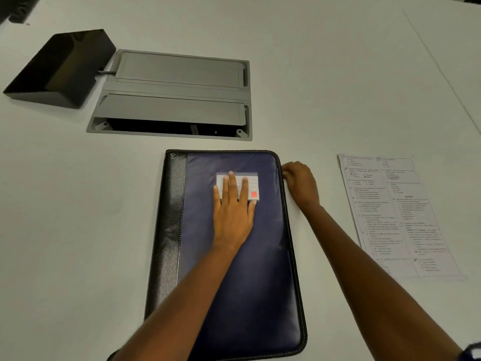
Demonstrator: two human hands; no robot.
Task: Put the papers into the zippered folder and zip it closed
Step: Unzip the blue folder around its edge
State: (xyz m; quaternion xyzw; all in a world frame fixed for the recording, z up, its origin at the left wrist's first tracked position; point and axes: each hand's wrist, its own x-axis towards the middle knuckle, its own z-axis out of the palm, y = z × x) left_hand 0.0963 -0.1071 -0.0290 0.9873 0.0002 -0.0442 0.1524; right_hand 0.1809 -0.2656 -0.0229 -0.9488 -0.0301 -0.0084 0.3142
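1. Zippered folder [265, 269]: lies closed and flat on the tabletop [78, 230], black spine to the left, zip edge to the right.
2. Papers [390, 217]: lie outside the folder, on the tabletop well to its right, touching nothing. Risk: zipping shut with the sheets left out, or creasing a loose sheet if dragged in one-handed.
3. Left hand [233, 217]: presses flat on the navy cover, fingers spread wide over the label card [251, 187]. Risk: pins the cover shut against opening; with too light a press, lets the folder skid under a zip pull.
4. Right hand [299, 183]: rests at the zip edge near the top right corner, fingers curled; cannot tell whether anything is pinched. Risk: slipping off the pull, or jamming at the rounded corner.
5. Grey hatch [177, 95] and black box [59, 69]: sit beyond the folder, well apart. Risk: slight.
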